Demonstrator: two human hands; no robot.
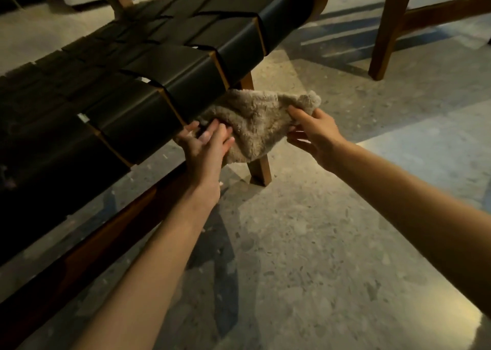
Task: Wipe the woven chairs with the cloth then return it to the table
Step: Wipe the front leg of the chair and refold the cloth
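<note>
Cloth (255, 122) looked soft, light, floppy, at chair (159, 89) edge. Right hand (312, 130) pinched 3 o'clock corner; left hand (206, 143) pressed flat-fingered, 9 o'clock.

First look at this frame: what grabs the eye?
A fluffy beige cloth sits at centre, held between both hands: the right hand pinches one end, the left hand touches the other. Behind it, filling the left, runs the woven chair with black straps on a wooden frame.
</note>
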